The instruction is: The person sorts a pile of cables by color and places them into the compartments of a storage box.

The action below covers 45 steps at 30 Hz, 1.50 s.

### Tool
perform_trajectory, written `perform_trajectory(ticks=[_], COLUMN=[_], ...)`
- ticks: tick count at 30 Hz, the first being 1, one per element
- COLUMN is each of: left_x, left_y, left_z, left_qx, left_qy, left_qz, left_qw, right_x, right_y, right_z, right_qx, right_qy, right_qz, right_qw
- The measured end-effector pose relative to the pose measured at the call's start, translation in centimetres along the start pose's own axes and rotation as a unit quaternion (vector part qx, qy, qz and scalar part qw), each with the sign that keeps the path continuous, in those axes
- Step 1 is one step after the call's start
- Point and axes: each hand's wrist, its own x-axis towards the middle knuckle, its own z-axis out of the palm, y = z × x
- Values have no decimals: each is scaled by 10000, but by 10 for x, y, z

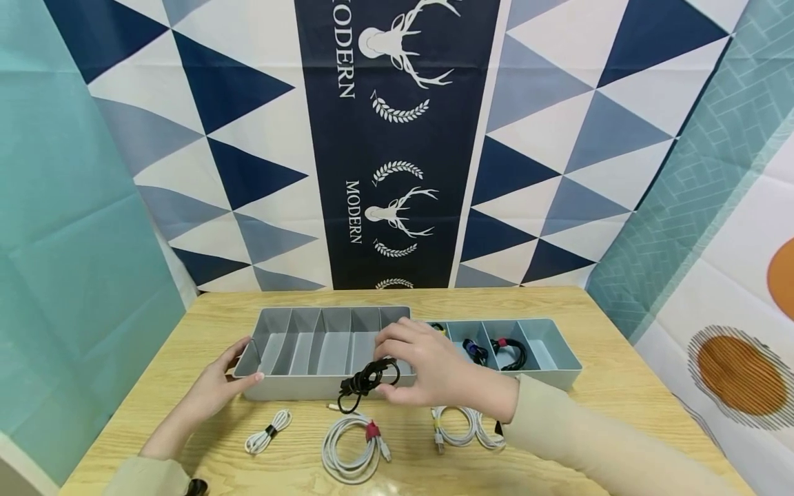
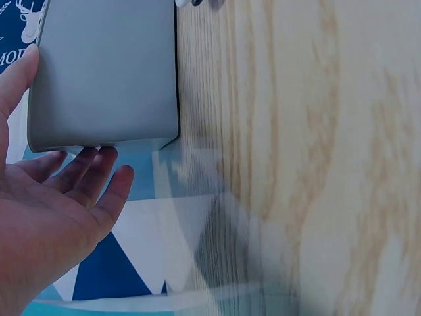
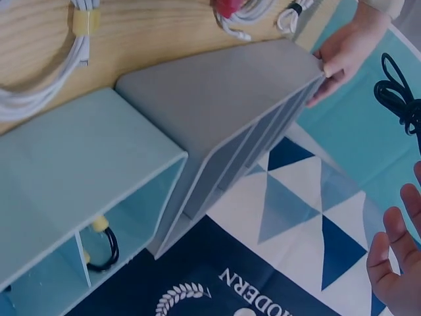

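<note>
My right hand (image 1: 422,362) holds a bundled black cable (image 1: 367,381) in front of the grey divided box (image 1: 291,387). In the right wrist view the black cable (image 3: 400,99) hangs at the right edge, above the fingers (image 3: 398,230). At the box's left end my left hand (image 1: 214,386) grips the corner, thumb at the front rim and fingers along the end wall. The left wrist view has several fingertips (image 2: 105,155) touching the end of the grey box (image 2: 105,79). The grey box's visible compartments hold nothing; my right hand covers part of its right end.
A blue divided box (image 1: 561,377) adjoins the grey one on the right, with bundled dark cables (image 1: 510,353) in some compartments. In front lie a small white cable (image 1: 268,432), a larger white coil (image 1: 331,458) with a red strap, and more white cables (image 1: 462,437).
</note>
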Motion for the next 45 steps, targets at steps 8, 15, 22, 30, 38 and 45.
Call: perform_trajectory(ticks=[8,15,22,30,38,45], left_x=[1,1,1,-1,-2,-1], left_y=[0,0,1,2,3,2], left_z=[1,1,1,1,1,2], left_qx=[-2,-48,-47,-17,-19,-11], left_qy=[32,20,-5,-7,-14,7], left_qz=[9,58,43,8,-48,-30], left_qw=[10000,10000,10000,10000,10000,10000], right_x=[-2,-7,-15,-24,-35,-45], right_y=[4,8,12,17,23,29], right_z=[-21,-39,-59,-80,-91,-98], right_qx=[98,174,183,10,-162,-207], right_qy=[122,43,35,241,488,701], right_qz=[20,228,475,684,722,733], right_qw=[9999,9996,9987,9974,9961,9946])
